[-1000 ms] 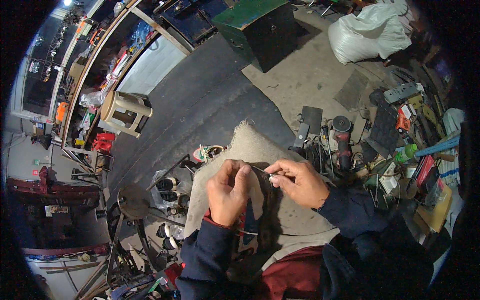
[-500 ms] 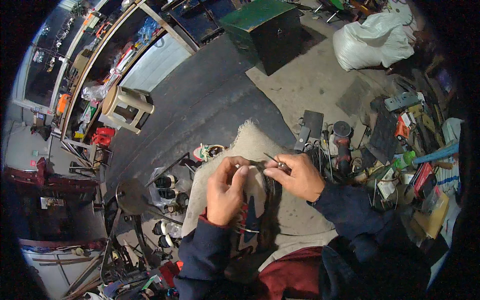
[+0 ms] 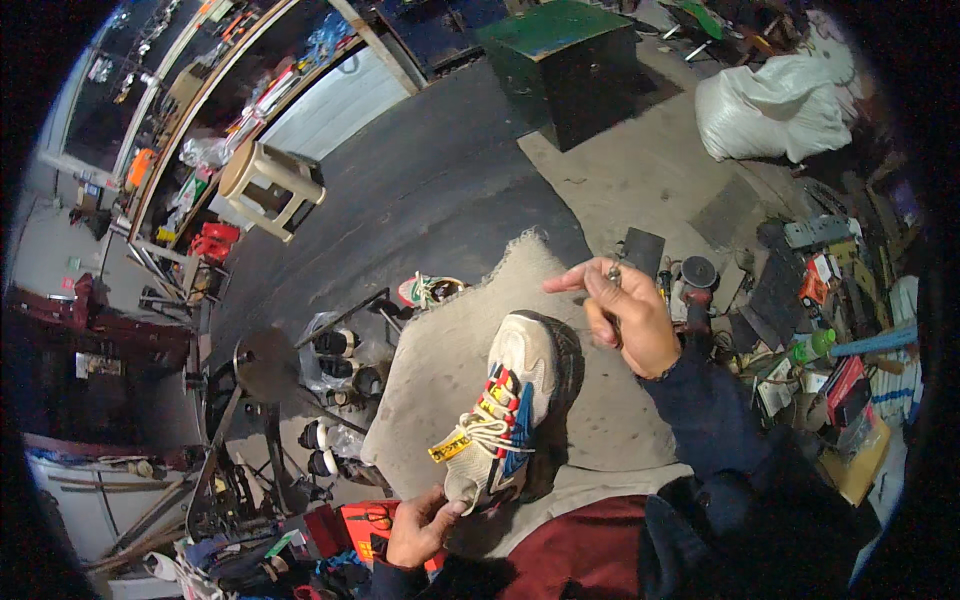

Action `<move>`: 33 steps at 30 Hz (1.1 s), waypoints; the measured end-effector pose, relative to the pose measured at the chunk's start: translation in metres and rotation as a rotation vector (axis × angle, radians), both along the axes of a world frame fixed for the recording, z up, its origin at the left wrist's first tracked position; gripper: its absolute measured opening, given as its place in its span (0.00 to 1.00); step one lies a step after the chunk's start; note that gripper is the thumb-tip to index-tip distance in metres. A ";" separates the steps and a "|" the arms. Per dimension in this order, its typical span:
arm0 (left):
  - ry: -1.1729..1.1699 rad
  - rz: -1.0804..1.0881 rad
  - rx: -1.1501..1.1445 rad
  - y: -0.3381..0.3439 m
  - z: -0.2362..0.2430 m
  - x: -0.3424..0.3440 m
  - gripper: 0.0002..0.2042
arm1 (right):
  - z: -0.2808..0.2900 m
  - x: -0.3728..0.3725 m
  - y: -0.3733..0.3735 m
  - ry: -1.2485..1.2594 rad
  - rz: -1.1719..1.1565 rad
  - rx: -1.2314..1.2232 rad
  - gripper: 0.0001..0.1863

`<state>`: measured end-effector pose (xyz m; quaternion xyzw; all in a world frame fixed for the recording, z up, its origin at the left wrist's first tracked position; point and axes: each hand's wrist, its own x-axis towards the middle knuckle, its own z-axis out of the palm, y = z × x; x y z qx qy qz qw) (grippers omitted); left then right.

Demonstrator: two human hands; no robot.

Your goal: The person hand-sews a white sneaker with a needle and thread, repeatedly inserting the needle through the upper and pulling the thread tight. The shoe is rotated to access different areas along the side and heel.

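Note:
A cream sneaker (image 3: 522, 358) with red, yellow and blue trim and pale laces lies on a light cloth (image 3: 430, 370) over my lap, its toe pointing away from me. My left hand (image 3: 420, 527) is closed on the sneaker's heel end, thumb and fingers pinching its collar. Right of the toe, my right hand (image 3: 632, 315) is raised off the shoe, forefinger pointing left and the other fingers curled. A small metal part of a thin pointed tool (image 3: 613, 271) shows at its fingers; most of it is hidden.
Several shoes (image 3: 335, 365) lie left of the cloth, near a round-topped metal stand (image 3: 265, 365). A beige stool (image 3: 272, 190), a green-topped box (image 3: 560, 70) and a white sack (image 3: 775, 110) stand farther off. On the right are an angle grinder (image 3: 699, 275) and heaped tools.
My left hand has moved from the toe back to the heel, turning the sneaker's laces into view. My right hand has lifted away to the right with the thin tool.

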<state>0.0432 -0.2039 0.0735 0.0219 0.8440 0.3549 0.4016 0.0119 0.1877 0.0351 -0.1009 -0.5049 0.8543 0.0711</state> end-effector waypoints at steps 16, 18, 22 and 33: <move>0.087 0.951 1.216 0.016 -0.023 0.021 0.14 | -0.028 0.003 -0.032 -0.111 -0.029 0.766 0.22; 0.052 1.000 1.192 -0.021 -0.021 0.031 0.13 | -0.029 0.003 -0.034 -0.088 -0.058 0.788 0.22; 0.127 1.236 0.787 -0.073 -0.029 0.078 0.20 | -0.030 0.001 -0.042 -0.077 -0.057 0.764 0.22; -0.033 1.396 0.838 -0.063 -0.025 0.140 0.17 | -0.034 -0.006 -0.051 0.007 0.034 0.826 0.22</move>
